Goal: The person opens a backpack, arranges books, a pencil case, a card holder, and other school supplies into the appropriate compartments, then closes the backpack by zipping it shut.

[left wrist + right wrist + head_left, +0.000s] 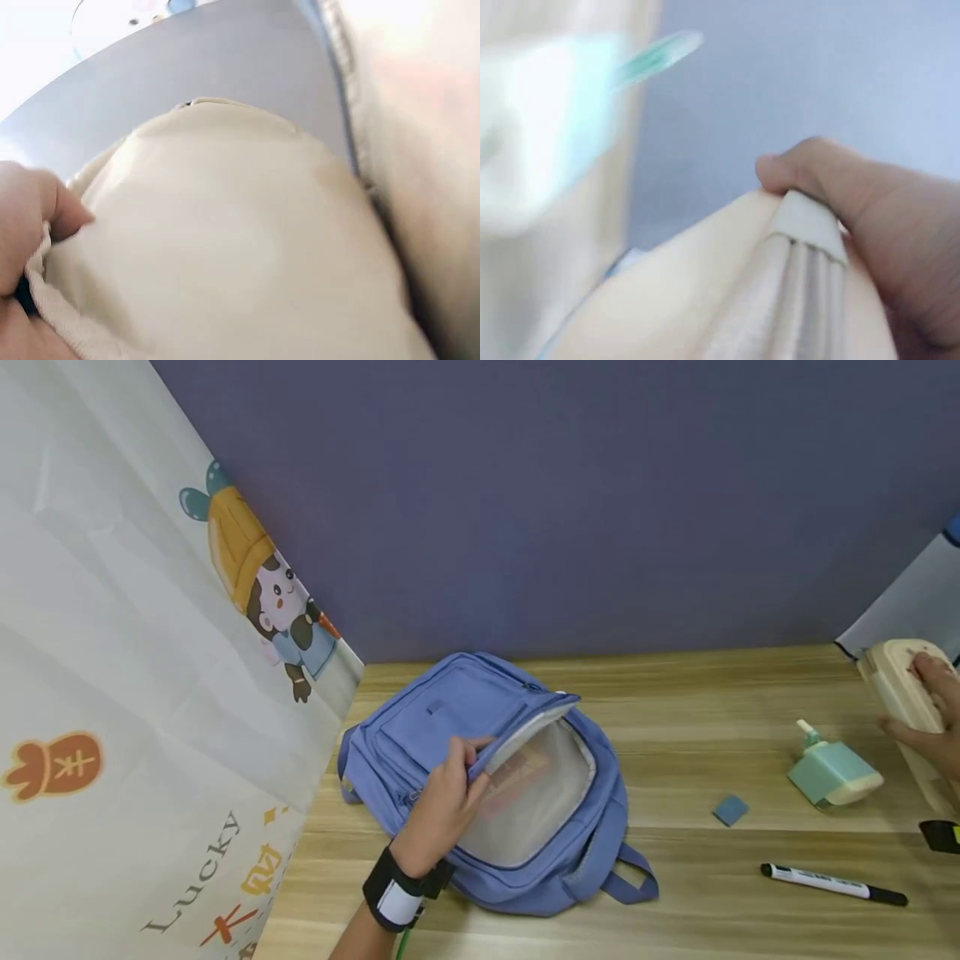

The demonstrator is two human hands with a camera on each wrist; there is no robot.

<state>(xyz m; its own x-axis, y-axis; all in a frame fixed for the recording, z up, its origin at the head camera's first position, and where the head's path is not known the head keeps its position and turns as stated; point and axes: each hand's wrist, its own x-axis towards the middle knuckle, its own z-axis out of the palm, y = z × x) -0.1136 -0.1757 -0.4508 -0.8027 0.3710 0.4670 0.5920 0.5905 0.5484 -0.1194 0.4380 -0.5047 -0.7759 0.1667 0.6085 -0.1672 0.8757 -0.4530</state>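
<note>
A blue backpack (450, 693) lies on the table with its unzipped flap raised, baring a pale lining (540, 810). My left hand (442, 802) pinches the edge of that flap and holds it up. In the left wrist view, the flap's cream inner side (225, 240) fills the middle, with the fingers (45, 217) at its rim. At the far right, my right hand (941, 718) grips a cream pencil case (903, 693), partly cut off by the frame. The right wrist view shows the thumb pressed on the case (682, 277) beside its pleated end.
A mint pencil sharpener (832, 772) with a crank, a small blue eraser (731, 810) and a black-and-white marker (832, 885) lie right of the backpack. A grey-white item (900, 597) with dark edging stands at the back right. A printed white sheet (135, 610) borders the left.
</note>
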